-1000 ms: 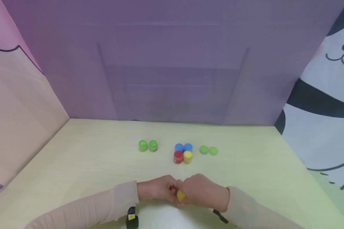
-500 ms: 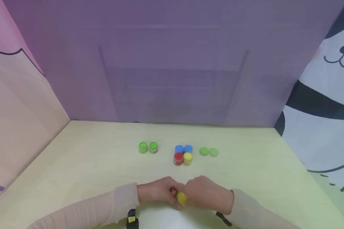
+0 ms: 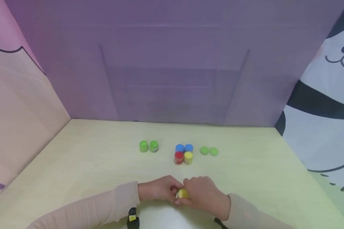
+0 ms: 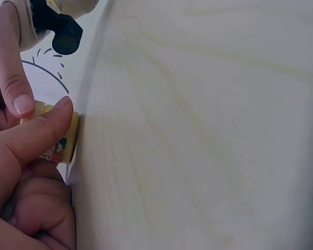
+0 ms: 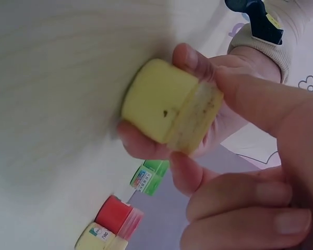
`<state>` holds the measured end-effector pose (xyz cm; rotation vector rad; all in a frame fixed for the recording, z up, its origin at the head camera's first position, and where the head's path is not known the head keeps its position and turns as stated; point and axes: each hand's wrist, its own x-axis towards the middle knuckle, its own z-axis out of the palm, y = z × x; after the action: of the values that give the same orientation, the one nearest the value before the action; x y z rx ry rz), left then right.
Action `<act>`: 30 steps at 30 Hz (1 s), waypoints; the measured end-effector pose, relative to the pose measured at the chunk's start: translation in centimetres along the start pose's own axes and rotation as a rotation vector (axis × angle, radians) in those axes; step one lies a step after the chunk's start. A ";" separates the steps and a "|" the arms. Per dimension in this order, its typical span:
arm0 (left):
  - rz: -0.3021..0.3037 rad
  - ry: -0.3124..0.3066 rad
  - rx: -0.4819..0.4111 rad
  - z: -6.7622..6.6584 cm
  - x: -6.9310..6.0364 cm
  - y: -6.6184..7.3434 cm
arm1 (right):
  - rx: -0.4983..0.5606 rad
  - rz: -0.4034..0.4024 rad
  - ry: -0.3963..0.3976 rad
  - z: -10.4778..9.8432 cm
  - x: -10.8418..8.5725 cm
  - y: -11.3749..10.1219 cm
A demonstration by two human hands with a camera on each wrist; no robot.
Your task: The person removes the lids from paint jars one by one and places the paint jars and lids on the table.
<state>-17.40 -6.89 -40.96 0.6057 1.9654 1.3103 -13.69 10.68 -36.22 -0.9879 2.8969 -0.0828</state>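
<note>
A small yellow jar (image 5: pixel 159 101) is held between both hands near the table's front. My left hand (image 3: pixel 158 190) grips its labelled body, with the thumb (image 4: pixel 52 125) pressed along the side in the left wrist view. My right hand (image 3: pixel 204 195) pinches the jar's paler, translucent end with thumb and fingers, clearest in the right wrist view. The jar is tilted, and the fingers partly hide it. Whether that end has come loose cannot be told. Just beyond the hands stand a red jar (image 3: pixel 179 158) and another yellow jar (image 3: pixel 188 158).
Two blue-topped jars (image 3: pixel 180 148) stand behind the red and yellow ones. Left of them are two green jars (image 3: pixel 144 146). Two flat green discs, like lids (image 3: pixel 204 150), lie to the right. A purple panel (image 3: pixel 172 79) closes off the table's (image 3: pixel 103 149) far edge.
My right hand has turned on the yellow jar, its fingers spreading so that more of the yellow shows. The left hand keeps its grip nearly in place. The jars on the table have not moved.
</note>
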 end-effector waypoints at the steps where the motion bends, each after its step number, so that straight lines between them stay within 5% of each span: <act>1: 0.001 0.000 0.005 0.0 0.0 0.0 | 0.006 0.007 -0.008 0.0 0.0 -0.1; 17: -0.004 -0.017 0.055 -0.2 0.5 0.0 | 0.076 0.004 -0.096 -0.7 0.3 0.3; 25: -0.027 -0.003 0.041 -0.1 0.2 0.1 | 0.074 -0.138 -0.076 -1.0 -0.1 1.1; 30: -0.033 0.006 0.031 0.1 0.1 0.1 | 0.139 -0.157 -0.075 -0.8 -0.3 1.4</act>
<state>-17.35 -6.73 -40.89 0.5828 1.9962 1.2650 -14.41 11.96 -35.51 -1.1645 2.7002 -0.2469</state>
